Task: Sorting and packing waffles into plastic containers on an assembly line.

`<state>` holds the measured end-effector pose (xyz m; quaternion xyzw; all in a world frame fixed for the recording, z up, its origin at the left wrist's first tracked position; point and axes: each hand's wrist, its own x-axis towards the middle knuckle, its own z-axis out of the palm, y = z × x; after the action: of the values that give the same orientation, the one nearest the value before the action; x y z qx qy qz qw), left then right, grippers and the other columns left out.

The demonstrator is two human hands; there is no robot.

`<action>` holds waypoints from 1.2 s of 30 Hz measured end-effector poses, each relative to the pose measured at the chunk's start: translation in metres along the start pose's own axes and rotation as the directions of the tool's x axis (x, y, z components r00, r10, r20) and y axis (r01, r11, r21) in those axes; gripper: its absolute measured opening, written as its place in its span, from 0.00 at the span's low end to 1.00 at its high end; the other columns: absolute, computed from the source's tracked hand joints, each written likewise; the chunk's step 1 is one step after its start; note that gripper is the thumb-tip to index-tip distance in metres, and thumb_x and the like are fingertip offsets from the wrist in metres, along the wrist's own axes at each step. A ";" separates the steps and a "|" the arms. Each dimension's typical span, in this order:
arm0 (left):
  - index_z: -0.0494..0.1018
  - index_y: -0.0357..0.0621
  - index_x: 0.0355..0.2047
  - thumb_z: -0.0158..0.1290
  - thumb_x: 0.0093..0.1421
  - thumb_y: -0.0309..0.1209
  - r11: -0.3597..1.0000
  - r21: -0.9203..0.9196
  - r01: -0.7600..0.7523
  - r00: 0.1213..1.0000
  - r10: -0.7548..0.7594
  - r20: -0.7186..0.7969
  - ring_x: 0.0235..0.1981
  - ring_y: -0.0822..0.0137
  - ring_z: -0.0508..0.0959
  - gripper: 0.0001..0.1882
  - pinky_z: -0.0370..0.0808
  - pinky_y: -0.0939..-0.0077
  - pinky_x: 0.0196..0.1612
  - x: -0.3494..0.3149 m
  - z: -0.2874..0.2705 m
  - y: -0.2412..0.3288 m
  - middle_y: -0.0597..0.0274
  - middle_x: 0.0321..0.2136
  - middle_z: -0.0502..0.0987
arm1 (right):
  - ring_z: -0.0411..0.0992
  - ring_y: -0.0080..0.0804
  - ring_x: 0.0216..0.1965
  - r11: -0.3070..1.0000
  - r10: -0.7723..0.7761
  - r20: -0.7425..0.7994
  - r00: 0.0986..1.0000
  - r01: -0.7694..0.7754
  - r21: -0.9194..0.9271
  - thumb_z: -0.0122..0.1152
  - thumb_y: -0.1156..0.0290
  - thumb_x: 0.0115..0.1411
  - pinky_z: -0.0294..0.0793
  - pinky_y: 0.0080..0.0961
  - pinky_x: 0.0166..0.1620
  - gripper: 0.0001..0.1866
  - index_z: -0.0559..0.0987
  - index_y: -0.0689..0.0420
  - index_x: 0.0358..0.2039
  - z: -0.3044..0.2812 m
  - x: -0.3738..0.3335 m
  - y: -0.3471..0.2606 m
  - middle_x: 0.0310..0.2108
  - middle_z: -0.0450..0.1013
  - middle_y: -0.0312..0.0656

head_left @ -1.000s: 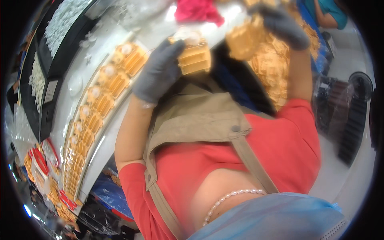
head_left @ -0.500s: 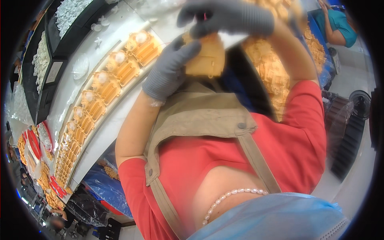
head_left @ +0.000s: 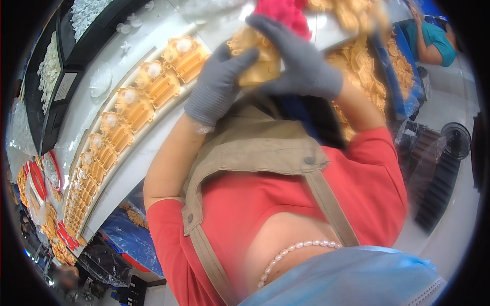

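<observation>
A yellow-orange plastic housing (head_left: 263,64) is in front of my chest, its edge gripped between the thumb and fingers of my grey-gloved left hand (head_left: 214,84). Beside it my right hand (head_left: 309,66), gloved in grey too, has its fingers and thumb spread around the far side. Whether those fingers touch the housing I cannot tell. Just past my right fingertips lies a bright pinkish-red cloth-like thing (head_left: 288,15). To the left, similar moulded housings (head_left: 135,107) stand in a curved row, each with a round white part at one end.
Black bins (head_left: 64,92) with small white parts stand at the far left. A clear plastic disc-like piece (head_left: 100,81) lies on the white table. At the right, containers hold piles of orange parts (head_left: 360,76). Another person in a teal top (head_left: 434,43) is at the far right.
My right hand has come down from above the housing to its right side and spread its fingers. The pinkish-red thing now shows beyond it. My left hand still holds the housing.
</observation>
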<state>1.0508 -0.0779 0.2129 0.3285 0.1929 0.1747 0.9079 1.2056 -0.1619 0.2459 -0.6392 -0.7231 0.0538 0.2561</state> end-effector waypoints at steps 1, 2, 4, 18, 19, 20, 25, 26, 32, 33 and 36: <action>0.58 0.35 0.49 0.53 0.54 0.33 0.997 0.073 -0.011 1.000 0.011 0.006 0.43 0.66 0.72 0.26 0.72 0.76 0.45 0.000 0.000 -0.001 0.55 0.42 0.69 | 0.67 0.46 0.45 1.000 0.019 0.041 0.999 -0.020 0.010 0.69 0.54 0.34 0.69 0.35 0.45 0.47 0.58 0.53 0.55 0.001 -0.001 0.000 0.51 0.60 0.49; 0.58 0.35 0.49 0.53 0.54 0.33 0.997 0.073 -0.007 1.000 0.007 0.006 0.43 0.66 0.72 0.26 0.72 0.76 0.45 0.000 0.000 -0.002 0.55 0.42 0.69 | 0.67 0.46 0.45 1.000 0.023 0.041 0.999 -0.024 0.011 0.69 0.54 0.34 0.69 0.35 0.45 0.47 0.58 0.53 0.55 0.000 -0.002 -0.001 0.51 0.60 0.49; 0.59 0.34 0.49 0.53 0.54 0.31 0.993 0.116 -0.018 1.000 0.015 0.024 0.43 0.67 0.72 0.25 0.71 0.77 0.45 0.000 0.000 -0.002 0.56 0.41 0.69 | 0.62 0.47 0.50 0.999 -0.013 0.126 0.992 0.009 0.035 0.68 0.58 0.37 0.65 0.35 0.49 0.47 0.56 0.54 0.56 -0.007 0.004 0.000 0.53 0.57 0.49; 0.61 0.35 0.47 0.53 0.54 0.40 0.975 0.159 -0.152 0.977 0.173 -0.127 0.36 0.71 0.72 0.27 0.71 0.84 0.34 0.006 -0.001 -0.005 0.58 0.38 0.70 | 0.63 0.48 0.50 0.991 0.027 0.001 1.000 -0.027 0.131 0.68 0.58 0.37 0.64 0.33 0.50 0.48 0.55 0.55 0.57 0.024 0.000 0.002 0.54 0.56 0.51; 0.61 0.35 0.47 0.53 0.55 0.42 0.965 0.214 -0.149 0.971 0.184 -0.155 0.35 0.72 0.72 0.27 0.71 0.85 0.32 0.006 -0.003 -0.006 0.58 0.37 0.70 | 0.62 0.47 0.52 0.992 0.053 -0.051 0.997 -0.047 0.119 0.68 0.57 0.37 0.63 0.33 0.51 0.48 0.54 0.56 0.57 0.031 -0.001 0.000 0.55 0.55 0.52; 0.61 0.35 0.47 0.53 0.55 0.42 0.965 0.215 -0.149 0.970 0.185 -0.155 0.35 0.72 0.72 0.27 0.71 0.85 0.32 0.006 -0.004 -0.007 0.58 0.37 0.70 | 0.60 0.47 0.53 0.992 0.079 -0.103 0.992 -0.068 0.108 0.68 0.57 0.38 0.62 0.32 0.52 0.48 0.53 0.56 0.57 0.035 -0.003 -0.002 0.55 0.55 0.53; 0.58 0.36 0.49 0.48 0.58 0.38 0.996 0.007 -0.084 0.987 0.084 -0.139 0.44 0.68 0.70 0.24 0.69 0.76 0.45 0.002 -0.007 -0.003 0.58 0.42 0.68 | 0.56 0.46 0.56 0.842 0.371 -0.056 0.927 -0.310 0.441 0.64 0.57 0.45 0.59 0.31 0.55 0.44 0.52 0.58 0.58 0.035 -0.011 -0.011 0.56 0.54 0.54; 0.58 0.36 0.49 0.48 0.58 0.38 0.997 0.007 -0.083 0.987 0.083 -0.136 0.44 0.68 0.70 0.24 0.69 0.76 0.45 0.002 -0.005 -0.004 0.58 0.42 0.68 | 0.56 0.47 0.56 0.838 0.407 -0.113 0.906 -0.322 0.441 0.62 0.57 0.48 0.58 0.31 0.55 0.43 0.51 0.59 0.58 0.038 -0.012 -0.011 0.56 0.54 0.54; 0.60 0.36 0.49 0.53 0.54 0.41 0.956 0.181 -0.231 0.962 0.252 -0.102 0.39 0.69 0.71 0.28 0.71 0.81 0.39 0.001 0.001 -0.007 0.58 0.41 0.70 | 0.68 0.37 0.45 0.726 0.496 -0.188 0.847 -0.286 0.626 0.51 0.53 0.56 0.64 0.26 0.49 0.31 0.61 0.60 0.54 0.038 -0.008 -0.009 0.45 0.68 0.49; 0.60 0.36 0.49 0.53 0.54 0.41 0.947 0.227 -0.227 0.962 0.255 -0.099 0.40 0.69 0.71 0.29 0.71 0.80 0.41 -0.002 0.004 -0.007 0.57 0.41 0.70 | 0.68 0.37 0.45 0.726 0.500 -0.192 0.844 -0.289 0.624 0.51 0.53 0.56 0.64 0.26 0.49 0.31 0.61 0.60 0.54 0.034 -0.003 -0.006 0.45 0.68 0.49; 0.60 0.37 0.50 0.54 0.53 0.41 0.904 0.332 -0.271 0.954 0.299 -0.036 0.41 0.69 0.71 0.29 0.70 0.78 0.43 -0.008 0.015 -0.004 0.58 0.41 0.70 | 0.68 0.22 0.34 0.639 0.491 -0.230 0.840 -0.168 0.750 0.43 0.52 0.61 0.66 0.18 0.38 0.22 0.72 0.61 0.35 0.032 0.013 -0.005 0.30 0.70 0.39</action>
<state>1.0516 -0.0927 0.2226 0.4897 0.2077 0.2855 0.7972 1.1869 -0.1424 0.2243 -0.6119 -0.4419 0.2356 0.6122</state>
